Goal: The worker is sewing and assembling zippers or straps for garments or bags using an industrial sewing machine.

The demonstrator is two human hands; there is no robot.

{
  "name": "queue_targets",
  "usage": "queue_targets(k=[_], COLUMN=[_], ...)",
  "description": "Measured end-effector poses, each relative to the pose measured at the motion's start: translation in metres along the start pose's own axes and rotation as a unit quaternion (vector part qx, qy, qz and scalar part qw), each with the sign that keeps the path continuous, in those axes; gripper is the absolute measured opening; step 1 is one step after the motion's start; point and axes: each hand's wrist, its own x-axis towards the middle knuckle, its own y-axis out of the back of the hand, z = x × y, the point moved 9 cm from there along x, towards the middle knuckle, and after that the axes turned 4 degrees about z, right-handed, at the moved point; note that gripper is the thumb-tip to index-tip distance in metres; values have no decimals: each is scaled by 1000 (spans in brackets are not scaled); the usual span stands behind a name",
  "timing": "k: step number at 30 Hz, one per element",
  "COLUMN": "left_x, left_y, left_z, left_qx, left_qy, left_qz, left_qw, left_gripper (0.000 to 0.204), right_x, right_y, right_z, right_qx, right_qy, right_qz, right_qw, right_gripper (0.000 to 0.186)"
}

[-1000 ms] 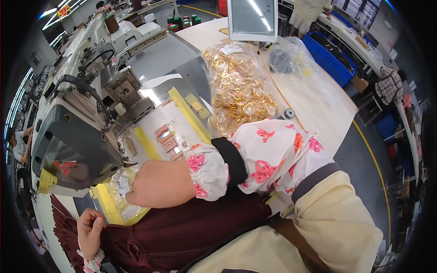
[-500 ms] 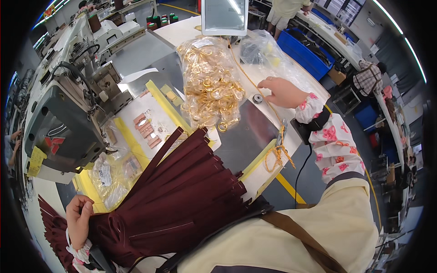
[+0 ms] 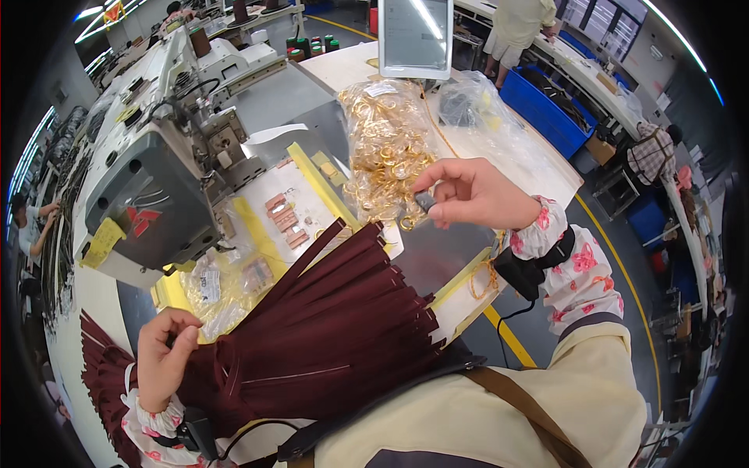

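My right hand (image 3: 485,195) is raised over the right of the table, thumb and fingers pinching a small dark grey metal bobbin (image 3: 425,201). Beneath and left of it lies a clear bag of gold metal clasps (image 3: 384,148). At lower left, my left hand (image 3: 165,355) has curled fingers, thumb and forefinger tips together; whatever they hold is too small to make out. It hovers beside a large bundle of dark maroon strips (image 3: 320,327) spread across my lap and the table edge. One strip sticks out toward several pinkish-brown pieces (image 3: 287,221) on the table.
A grey sewing machine (image 3: 148,203) stands close on the left. A clear packet (image 3: 211,292) lies on yellow-edged board near my left hand. Behind the clasps are a tablet-like screen (image 3: 415,39) and crumpled clear plastic (image 3: 484,101). A blue bin (image 3: 546,109) stands beyond the table.
My right hand has picked up the bobbin from the table and drawn it nearer and left. The left hand keeps its pinch near the maroon strips. The whole view has shifted slightly.
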Motion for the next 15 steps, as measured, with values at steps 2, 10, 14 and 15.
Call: queue_targets(k=[2, 10, 14, 15], left_x=[-6, -36, -70, -74], left_y=[-14, -24, -17, -19], left_z=[32, 101, 109, 106], left_qx=[60, 122, 213, 218], left_qy=[-60, -242, -261, -253], left_qz=[-6, 73, 175, 176], left_qw=[996, 960, 925, 926], left_gripper=[13, 42, 43, 43], right_x=[8, 38, 32, 25], right_y=[-47, -203, -242, -247], right_z=[-23, -74, -75, -79], right_qx=[56, 252, 302, 315], right_qy=[20, 4, -6, 3], right_qz=[-82, -266, -272, -312], right_qw=[995, 930, 913, 896], right_gripper=[28, 24, 24, 22])
